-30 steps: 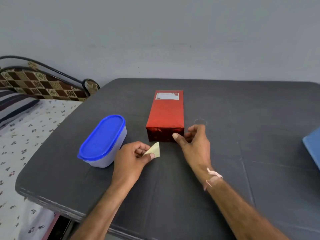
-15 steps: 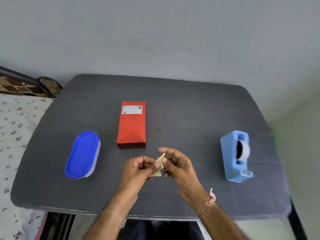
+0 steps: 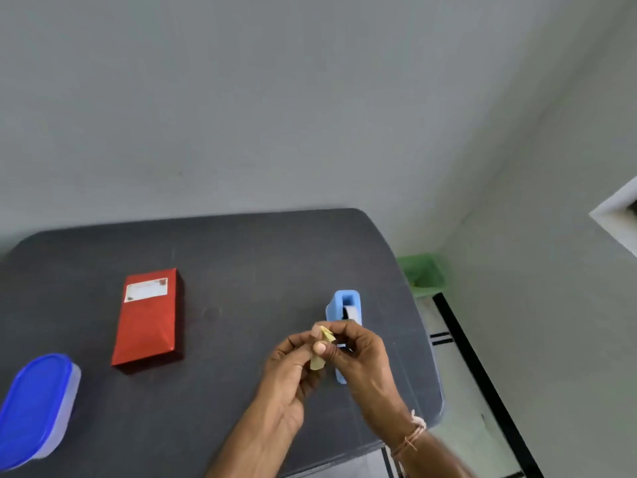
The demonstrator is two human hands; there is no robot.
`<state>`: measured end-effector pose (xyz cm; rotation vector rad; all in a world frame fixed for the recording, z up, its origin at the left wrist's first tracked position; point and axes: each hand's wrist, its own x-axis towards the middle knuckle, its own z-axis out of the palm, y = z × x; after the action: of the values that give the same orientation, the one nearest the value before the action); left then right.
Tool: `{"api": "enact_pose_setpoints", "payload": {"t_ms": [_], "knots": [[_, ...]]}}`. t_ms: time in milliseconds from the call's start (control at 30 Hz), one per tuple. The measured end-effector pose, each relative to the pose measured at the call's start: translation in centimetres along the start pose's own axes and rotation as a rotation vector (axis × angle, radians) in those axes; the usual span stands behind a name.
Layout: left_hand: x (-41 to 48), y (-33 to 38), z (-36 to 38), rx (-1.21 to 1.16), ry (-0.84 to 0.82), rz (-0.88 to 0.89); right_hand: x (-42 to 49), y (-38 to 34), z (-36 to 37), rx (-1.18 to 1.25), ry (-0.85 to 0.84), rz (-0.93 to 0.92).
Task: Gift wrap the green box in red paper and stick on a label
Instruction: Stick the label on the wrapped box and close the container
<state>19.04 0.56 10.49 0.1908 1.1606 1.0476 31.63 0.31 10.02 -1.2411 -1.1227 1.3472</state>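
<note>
With the wrapped box [image 3: 146,326] and its label [image 3: 145,289] left behind, the left hand [image 3: 293,363] and right hand [image 3: 360,353] are now both pinching the yellow scrap [image 3: 317,363], likely just tidying up

cam=head, 1 view | faces forward-down | table [image 3: 241,270] near | left hand [image 3: 289,370], right hand [image 3: 365,360] close

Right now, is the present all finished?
Nearly. The red-wrapped box already has its label stuck on top. The left hand and right hand pinch a small yellowish scrap. Probably only tidying that away is left.
</note>
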Motion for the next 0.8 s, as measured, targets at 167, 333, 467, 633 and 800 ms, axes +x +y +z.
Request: {"api": "enact_pose_setpoints", "payload": {"t_ms": [167,333,467,633,800], "knots": [[-1.1,-5.0,9.3,-0.026,-0.054,0.096,1.3,-0.6,-10.3,0.162,0.031,-0.053],[-2.1,-10.5,19.1,-0.027,-0.050,0.159,1.9,-2.2,-20.9,0.314,0.001,0.083],[-1.6,-11.3,23.0,0.013,0.060,0.217,2.5,-3.7,-24.3,0.412,-0.084,0.142],[2.3,-9.7,26.7,0.022,0.115,0.234,5.7,-5.2,-27.2,0.274,-0.150,0.022],[6.0,-10.2,32.9,0.069,0.052,0.104,9.1,-5.7,-31.5,0.160,0.080,-0.010]]}}
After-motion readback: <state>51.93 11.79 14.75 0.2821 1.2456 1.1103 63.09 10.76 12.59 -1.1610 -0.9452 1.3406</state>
